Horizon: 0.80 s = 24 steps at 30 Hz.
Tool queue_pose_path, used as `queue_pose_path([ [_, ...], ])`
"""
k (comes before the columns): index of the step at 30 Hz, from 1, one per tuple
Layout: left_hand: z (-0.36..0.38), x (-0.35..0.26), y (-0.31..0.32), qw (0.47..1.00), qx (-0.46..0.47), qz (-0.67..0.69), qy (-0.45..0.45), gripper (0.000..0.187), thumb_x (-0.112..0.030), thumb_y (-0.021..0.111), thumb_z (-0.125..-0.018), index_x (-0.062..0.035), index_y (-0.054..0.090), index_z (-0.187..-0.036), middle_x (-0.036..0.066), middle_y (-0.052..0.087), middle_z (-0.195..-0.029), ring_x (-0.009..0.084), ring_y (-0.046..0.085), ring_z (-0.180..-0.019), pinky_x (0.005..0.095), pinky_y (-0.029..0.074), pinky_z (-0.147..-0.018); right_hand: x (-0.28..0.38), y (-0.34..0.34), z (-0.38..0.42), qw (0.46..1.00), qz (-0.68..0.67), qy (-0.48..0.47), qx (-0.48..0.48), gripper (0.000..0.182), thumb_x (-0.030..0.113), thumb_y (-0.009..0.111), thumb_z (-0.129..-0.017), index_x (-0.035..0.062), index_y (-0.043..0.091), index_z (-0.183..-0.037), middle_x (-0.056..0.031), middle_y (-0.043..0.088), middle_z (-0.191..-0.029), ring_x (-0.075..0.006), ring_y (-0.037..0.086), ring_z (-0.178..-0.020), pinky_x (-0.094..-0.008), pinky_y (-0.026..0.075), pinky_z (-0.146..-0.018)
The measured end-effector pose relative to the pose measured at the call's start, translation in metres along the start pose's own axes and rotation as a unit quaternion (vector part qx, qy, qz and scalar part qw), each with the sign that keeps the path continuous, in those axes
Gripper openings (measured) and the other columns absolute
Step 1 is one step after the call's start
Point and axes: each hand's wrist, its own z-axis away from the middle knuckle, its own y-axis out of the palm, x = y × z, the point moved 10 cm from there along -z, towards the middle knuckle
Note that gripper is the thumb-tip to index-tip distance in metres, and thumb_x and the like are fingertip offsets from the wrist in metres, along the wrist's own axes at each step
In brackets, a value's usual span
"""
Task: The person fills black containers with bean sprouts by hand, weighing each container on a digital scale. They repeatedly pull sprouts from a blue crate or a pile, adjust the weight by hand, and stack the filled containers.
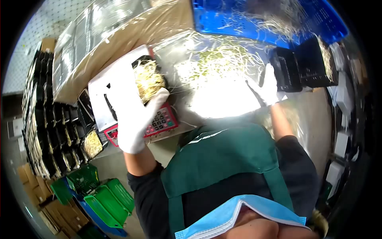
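My left hand (137,115), in a white glove, is at a black tray of bean sprouts (149,81) on the white scale platform (99,83). Its fingers run along the tray's left side and the thumb lies at the near corner, gripping it. The scale's red keypad (161,121) shows beside the wrist. My right hand (266,89), also gloved, has its thumb and fingers spread with nothing between them. It is beside several black trays (287,69), at the right edge of a loose heap of sprouts (223,59). Glare washes out part of the metal tabletop (227,99).
A blue crate (215,22) holding sprouts stands at the back right. Plastic-wrapped goods (103,44) sit at the back left. Tall stacks of filled black trays (43,119) rise on the left. Green crates (109,203) are on the floor, near cardboard boxes (63,213).
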Motion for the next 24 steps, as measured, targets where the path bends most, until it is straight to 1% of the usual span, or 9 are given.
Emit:
queue_pose_path([
  [2,0.008,-0.045,0.023,0.99,-0.068,0.057,0.113,0.081,-0.011,0.074,-0.075,0.0016,0.031,-0.142,0.021,0.04,-0.141,0.0334,0.039,-0.129,0.0421,0.027,-0.11,-0.023,0.011,-0.002,0.994,0.025,0.106,-0.009,0.1,0.055,0.07,-0.073,-0.0139,0.032,-0.135,-0.0316,0.046,-0.131,-0.0412,0.047,-0.121,-0.0424,0.038,-0.102],
  [4,0.036,-0.053,0.099,0.982,-0.012,0.119,0.147,0.089,-0.017,0.076,-0.076,-0.0007,0.024,-0.146,0.022,0.029,-0.147,0.0371,0.028,-0.136,0.0448,0.021,-0.112,0.005,0.021,-0.029,0.972,-0.204,0.118,0.005,0.085,0.047,0.068,-0.076,-0.0061,0.038,-0.134,-0.0295,0.047,-0.131,-0.0406,0.047,-0.12,-0.0433,0.038,-0.101],
  [6,0.063,-0.031,0.168,0.993,0.093,0.062,0.039,0.107,-0.042,0.077,-0.07,-0.0057,0.014,-0.149,0.023,0.023,-0.149,0.048,0.021,-0.135,0.0592,0.016,-0.108,0.055,0.04,-0.042,0.957,-0.285,-0.026,0.038,0.08,0.041,0.069,-0.076,0.0014,0.038,-0.138,-0.0251,0.045,-0.136,-0.0386,0.04,-0.129,-0.0443,0.032,-0.108],
  [9,0.108,0.026,0.212,0.976,0.172,-0.108,-0.071,0.112,-0.058,0.07,-0.069,-0.0048,0.012,-0.149,0.027,0.019,-0.148,0.0497,0.016,-0.135,0.0599,0.008,-0.108,0.059,0.022,-0.069,0.97,-0.22,-0.106,-0.002,0.081,0.046,0.069,-0.076,0.0032,0.04,-0.139,-0.0218,0.042,-0.14,-0.0377,0.033,-0.135,-0.0432,0.028,-0.111],
  [10,0.114,0.03,0.211,0.984,0.093,-0.149,-0.02,0.107,-0.057,0.068,-0.071,-0.0006,0.017,-0.146,0.027,0.026,-0.142,0.0487,0.021,-0.13,0.0591,0.021,-0.102,0.03,0.023,-0.083,0.982,-0.182,-0.034,-0.033,0.082,0.049,0.068,-0.076,0.0036,0.041,-0.138,-0.0218,0.042,-0.141,-0.0379,0.034,-0.135,-0.0426,0.027,-0.112],
  [13,0.087,0.028,0.219,0.979,0.037,-0.192,-0.06,0.097,-0.053,0.065,-0.075,0.0023,0.025,-0.143,0.028,0.032,-0.139,0.0469,0.029,-0.127,0.0574,0.025,-0.102,-0.03,0.044,-0.106,0.986,-0.035,0.161,-0.019,0.089,0.064,0.06,-0.075,0.0037,0.042,-0.137,-0.0223,0.044,-0.139,-0.0369,0.042,-0.129,-0.0426,0.032,-0.108],
  [17,0.004,0.005,0.235,0.992,-0.047,-0.104,0.05,0.071,-0.035,0.062,-0.085,0.0048,0.035,-0.137,0.031,0.042,-0.132,0.0469,0.04,-0.122,0.0544,0.03,-0.103,0.079,0.102,-0.108,0.963,-0.242,-0.1,0.069,0.072,0.061,0.062,-0.076,0.0125,0.053,-0.129,-0.0149,0.057,-0.126,-0.031,0.053,-0.116,-0.0425,0.039,-0.101],
  [22,-0.079,0.066,0.232,0.977,-0.137,-0.153,-0.059,0.083,-0.046,0.063,-0.082,0.0051,0.033,-0.139,0.041,0.037,-0.132,0.05,0.041,-0.121,0.0549,0.028,-0.105,0.111,0.108,-0.152,0.964,-0.169,-0.133,0.156,0.064,0.061,0.057,-0.079,0.0178,0.058,-0.126,-0.0089,0.054,-0.133,-0.0287,0.051,-0.121,-0.0394,0.039,-0.102],
  [24,-0.105,0.057,0.254,0.993,-0.083,-0.086,0.026,0.059,-0.037,0.063,-0.084,0.0011,0.047,-0.126,0.028,0.051,-0.12,0.0423,0.048,-0.112,0.0496,0.037,-0.096,0.136,0.123,-0.149,0.951,-0.107,-0.219,0.189,0.069,0.066,0.054,-0.078,0.0156,0.06,-0.124,-0.011,0.052,-0.134,-0.029,0.052,-0.119,-0.0399,0.04,-0.102],
])
